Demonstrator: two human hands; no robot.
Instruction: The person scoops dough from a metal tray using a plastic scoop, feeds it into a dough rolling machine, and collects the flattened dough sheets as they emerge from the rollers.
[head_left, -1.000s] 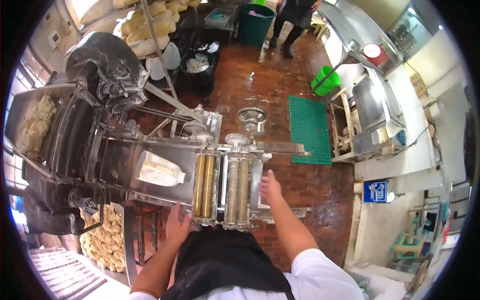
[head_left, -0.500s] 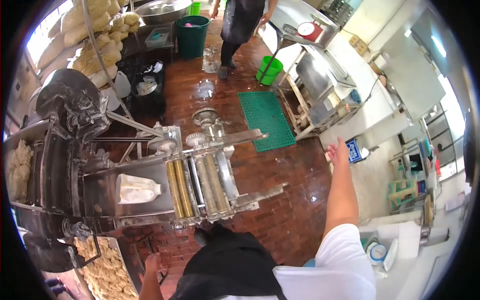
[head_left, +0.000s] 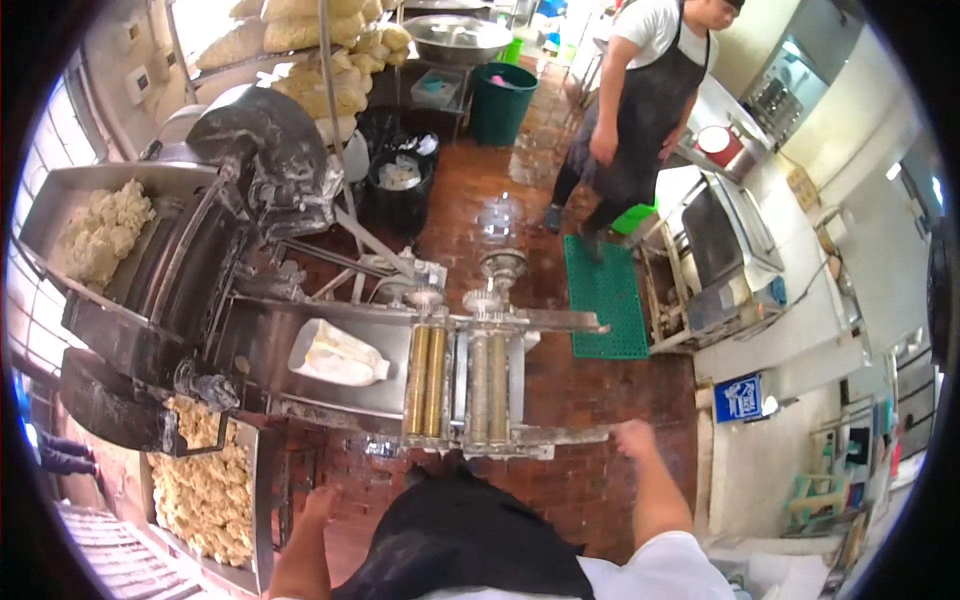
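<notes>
My right hand (head_left: 635, 438) is by the free end of a metal rail (head_left: 570, 435) on a roller machine. Its fingers look loosely bent, with nothing visible in them; I cannot tell whether it touches the rail. My left hand (head_left: 318, 502) hangs low, left of my black apron, its fingers blurred and partly hidden. Ahead of me are the machine's brass-coloured rollers (head_left: 427, 380) and a second, greyer pair (head_left: 490, 390). A white cut-open plastic jug (head_left: 342, 354) lies on the metal tray (head_left: 265, 345) left of the rollers.
Crumbly dough fills a deep tray (head_left: 205, 490) at lower left; more dough (head_left: 105, 235) sits in the mixer trough. A person (head_left: 650, 100) in a dark apron stands by a green mat (head_left: 607, 300). A dark green bin (head_left: 500, 105) and a black bag-lined bin (head_left: 402, 185) stand beyond.
My view has swung left. My right arm has come down and in towards the rail. The other person has moved right, onto the mat's far end.
</notes>
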